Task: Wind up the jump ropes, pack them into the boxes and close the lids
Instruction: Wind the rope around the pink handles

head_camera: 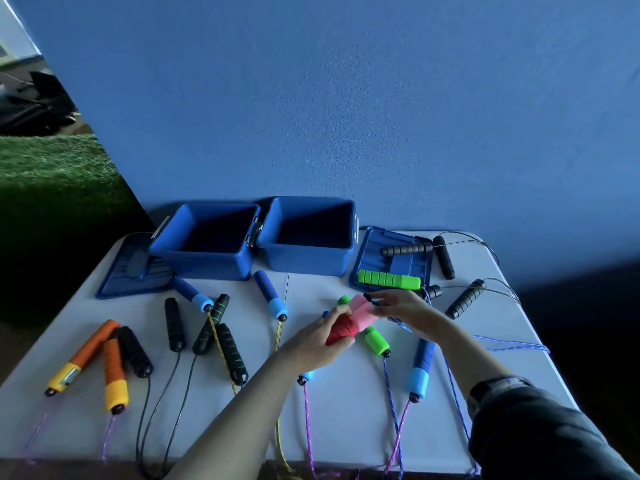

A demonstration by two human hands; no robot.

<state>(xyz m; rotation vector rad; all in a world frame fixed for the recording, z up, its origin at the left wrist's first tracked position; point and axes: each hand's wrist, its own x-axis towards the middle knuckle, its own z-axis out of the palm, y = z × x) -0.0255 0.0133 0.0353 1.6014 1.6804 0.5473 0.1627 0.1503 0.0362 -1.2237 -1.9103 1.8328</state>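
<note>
Orange foam handles point(90, 355) with yellow ends lie at the left edge of the white counter point(346, 403), their purple cords running off the near side. Right of them sit black handles point(175, 323) with thin black cords, then blue handles point(270, 294) on yellow braided rope. Behind, a blue lid point(133, 271) lies flat beside two open blue boxes point(207, 237), set side by side against the blue wall. At the middle the left hand point(320, 344) grips the red end of a red-and-pink handle point(349, 322), fingers curled round it, raised above the counter. The right hand point(403, 308) pinches the handle's pink tip where the blue cord point(505, 342) leaves it. A green handle point(376, 340) lies beneath. Further right, a second lid point(420, 270) carries a green handle and a black one; more black handles lie beyond.
</note>
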